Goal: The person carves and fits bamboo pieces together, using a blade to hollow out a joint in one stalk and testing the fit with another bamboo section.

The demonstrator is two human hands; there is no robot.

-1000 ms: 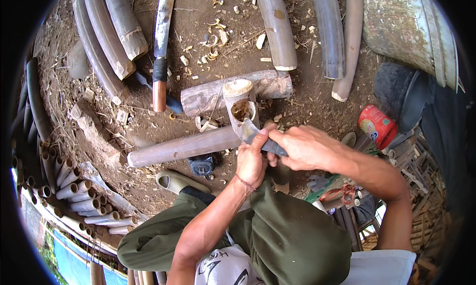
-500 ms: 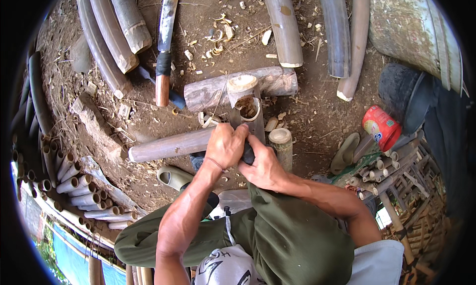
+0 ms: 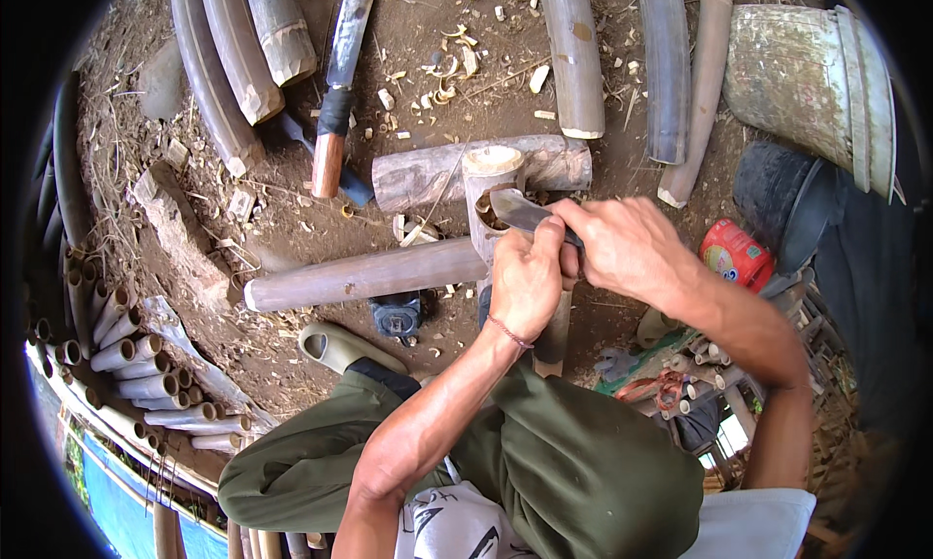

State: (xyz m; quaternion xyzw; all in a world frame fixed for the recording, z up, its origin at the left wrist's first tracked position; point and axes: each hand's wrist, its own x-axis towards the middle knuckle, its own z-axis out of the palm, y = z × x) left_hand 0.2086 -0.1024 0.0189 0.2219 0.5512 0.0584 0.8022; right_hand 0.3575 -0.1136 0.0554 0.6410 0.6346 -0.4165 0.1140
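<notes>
My right hand (image 3: pixel 632 248) is closed around the back part of a knife, its handle mostly hidden by the fingers. The knife's grey blade (image 3: pixel 515 209) lies across the open end of a bamboo tube (image 3: pixel 478 209). My left hand (image 3: pixel 525 282) is closed just below that end, seemingly wrapped around the tube, with its thumb up against the knife. Just beyond stands a short bamboo post (image 3: pixel 493 160) with a pale cut top, against a log (image 3: pixel 413 178) lying crosswise. To the left, a long bamboo pole (image 3: pixel 360 277) reaches toward my hands.
A machete (image 3: pixel 340 112) with a wooden handle lies at the far left centre. Bamboo poles (image 3: pixel 573 63) lie at the far side among shavings. Right are a dirty bucket (image 3: pixel 802 83), a dark bucket (image 3: pixel 768 185) and a red container (image 3: pixel 734 253). Cut bamboo tubes (image 3: pixel 175 384) are stacked at left.
My right hand has risen up and right, turning the knife so its blade shows at the tube's opening. My left hand has shifted right and slightly up. The view has shifted somewhat.
</notes>
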